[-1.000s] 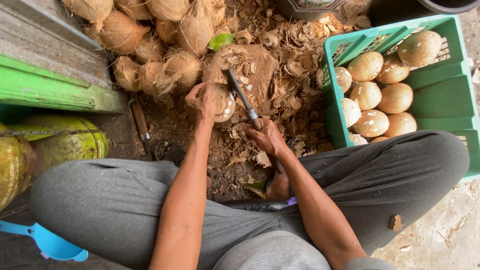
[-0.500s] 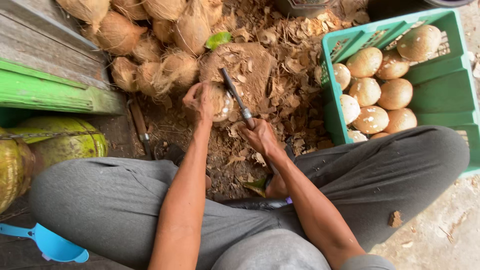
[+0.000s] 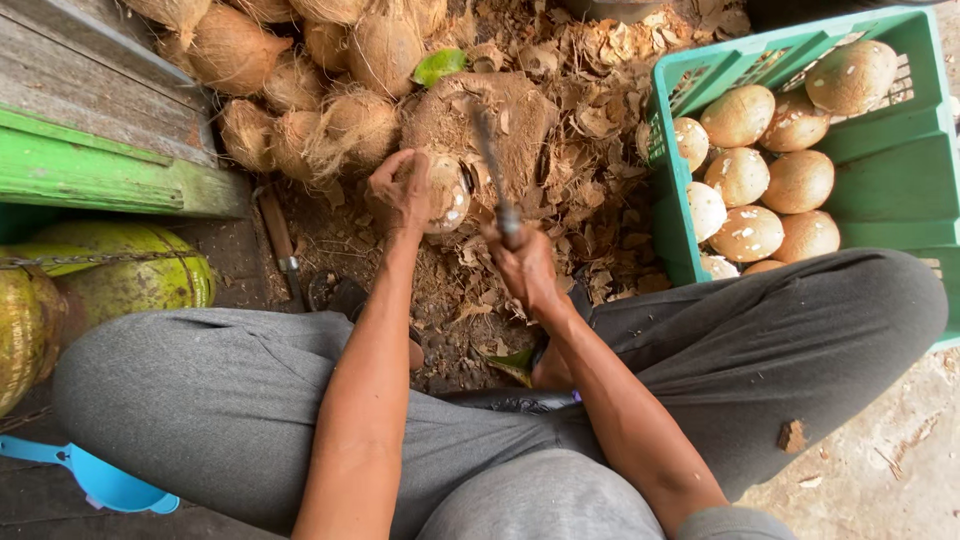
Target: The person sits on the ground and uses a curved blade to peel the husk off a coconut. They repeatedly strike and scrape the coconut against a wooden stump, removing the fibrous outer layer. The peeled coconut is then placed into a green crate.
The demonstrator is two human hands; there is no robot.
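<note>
My left hand grips a partly shelled coconut and steadies it on a worn wooden chopping block. My right hand is closed on the handle of a chopping knife, whose blurred blade points up over the block just right of the coconut. Both forearms reach out between my knees in grey trousers. Brown shell chips lie all around the block.
A pile of husked coconuts lies at the top left. A green plastic crate at the right holds several peeled coconuts. A green wooden ledge, green coconuts, a second knife and a blue scoop are at the left.
My right hand has swung the knife from a slant to nearly upright, close beside the coconut. My left hand keeps its hold on the coconut.
</note>
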